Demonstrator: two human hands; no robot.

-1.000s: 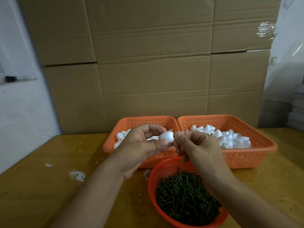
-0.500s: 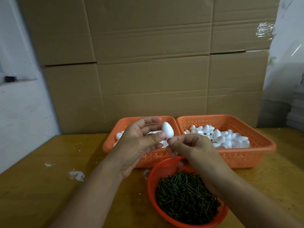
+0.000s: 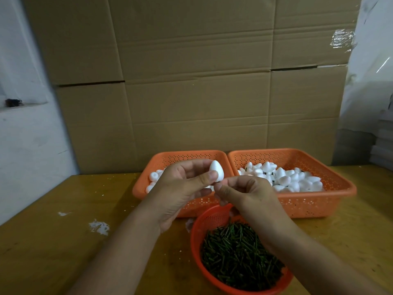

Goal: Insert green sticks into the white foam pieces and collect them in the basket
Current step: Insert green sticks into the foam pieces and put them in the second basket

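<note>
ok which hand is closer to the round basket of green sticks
Right. The right hand hovers just above the round basket's far rim, while the left hand, pinching the foam egg, sits higher and further left.

You have a single view, from the camera worn on your head, looking forward and slightly down across the wooden table (image 3: pixel 63 241). It sits close: your forearms enter from the bottom edge and your left hand (image 3: pixel 180 188) and right hand (image 3: pixel 244 194) meet near the centre. The round orange basket (image 3: pixel 196 237) lies nearest the lens, cut by the bottom edge; two rectangular orange baskets (image 3: pixel 319 201) stand just beyond. A cardboard wall (image 3: pixel 191 81) fills the upper half, facing you squarely. Wide-angle bending shows at the edges
</note>
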